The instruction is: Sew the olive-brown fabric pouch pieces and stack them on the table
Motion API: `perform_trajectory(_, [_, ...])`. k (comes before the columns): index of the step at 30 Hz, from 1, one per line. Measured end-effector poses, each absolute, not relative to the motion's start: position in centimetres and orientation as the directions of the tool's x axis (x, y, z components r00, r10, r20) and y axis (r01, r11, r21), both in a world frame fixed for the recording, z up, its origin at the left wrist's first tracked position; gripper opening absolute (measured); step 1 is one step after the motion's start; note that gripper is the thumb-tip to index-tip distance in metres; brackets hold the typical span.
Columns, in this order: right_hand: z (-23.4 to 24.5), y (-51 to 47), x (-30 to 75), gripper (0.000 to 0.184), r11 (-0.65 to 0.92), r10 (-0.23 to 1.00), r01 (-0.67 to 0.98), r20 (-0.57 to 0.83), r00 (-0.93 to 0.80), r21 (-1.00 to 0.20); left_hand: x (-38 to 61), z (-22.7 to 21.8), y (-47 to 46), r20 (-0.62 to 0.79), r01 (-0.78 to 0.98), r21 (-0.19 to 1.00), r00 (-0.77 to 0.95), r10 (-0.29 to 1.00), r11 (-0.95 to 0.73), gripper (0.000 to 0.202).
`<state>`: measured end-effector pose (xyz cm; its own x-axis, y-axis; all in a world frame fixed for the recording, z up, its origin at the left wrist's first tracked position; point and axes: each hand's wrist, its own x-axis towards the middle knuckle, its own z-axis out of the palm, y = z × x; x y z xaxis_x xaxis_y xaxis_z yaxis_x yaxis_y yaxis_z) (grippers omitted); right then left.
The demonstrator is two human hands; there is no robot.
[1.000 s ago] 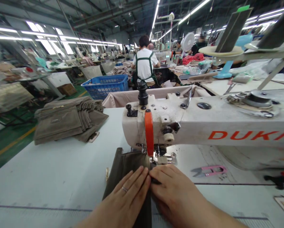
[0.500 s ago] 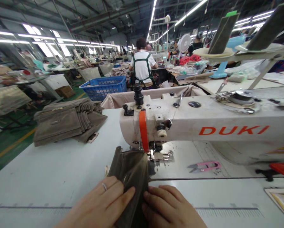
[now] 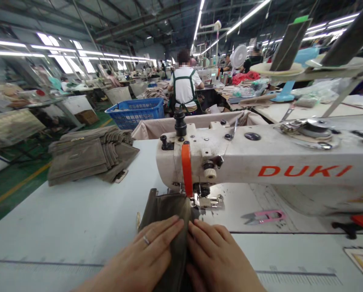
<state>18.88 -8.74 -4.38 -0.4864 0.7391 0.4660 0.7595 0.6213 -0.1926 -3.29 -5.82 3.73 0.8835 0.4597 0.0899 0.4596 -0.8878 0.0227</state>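
Observation:
A dark brown fabric piece, with a folded edge on its right, runs under the presser foot of a white sewing machine. My left hand, a ring on one finger, lies flat on top of the fabric with its fingers stretched towards the needle area. Along the right edge, my right hand has its fingers pressed together on the fabric, the thumb tucked low beside it. A small gold metal part shows at the fabric's left side. The needle tip is hidden behind the orange guard.
Pink-handled thread snips lie right of the needle area. A stack of brown fabric pieces sits on the table's left. Behind are a blue basket, a cloth-lined bin and a seated person. Thread cones stand at upper right.
Both my hands have slid forward along the fabric, closer to the presser foot. The left fingers now lie straighter across it. The whole view has shifted slightly.

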Motion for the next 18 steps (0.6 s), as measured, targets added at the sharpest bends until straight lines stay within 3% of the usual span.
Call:
perform_trajectory(5, [-5.0, -8.9, 18.7, 0.029, 0.647, 0.6, 0.757, 0.675, -0.429, -0.095, -2.1, 3.3, -5.1, -0.101, 0.436, 0.102, 0.899, 0.427, -0.894, 0.05])
perform_trajectory(8, [-5.0, -9.0, 18.7, 0.03, 0.64, 0.59, 0.764, 0.691, -0.418, -0.084, -2.3, 3.1, -4.7, -0.117, 0.458, 0.157, 0.888, 0.444, -0.875, 0.052])
perform_trajectory(11, [-5.3, -9.2, 18.7, 0.027, 0.644, 0.59, 0.76, 0.688, -0.422, -0.086, -2.3, 2.9, -4.3, -0.102, 0.451, 0.13, 0.892, 0.441, -0.883, 0.052])
perform_trajectory(15, [-6.2, -10.2, 18.6, 0.018, 0.652, 0.567, 0.75, 0.729, -0.384, -0.111, -1.9, 1.9, -5.0, 0.009, 0.446, -0.009, 0.895, 0.446, -0.895, 0.034])
perform_trajectory(18, [-6.4, -11.4, 18.7, 0.021, 0.663, 0.546, 0.736, 0.761, -0.351, -0.136, -1.7, 0.6, -6.6, 0.256, 0.431, -0.044, 0.877, 0.407, -0.901, 0.027])
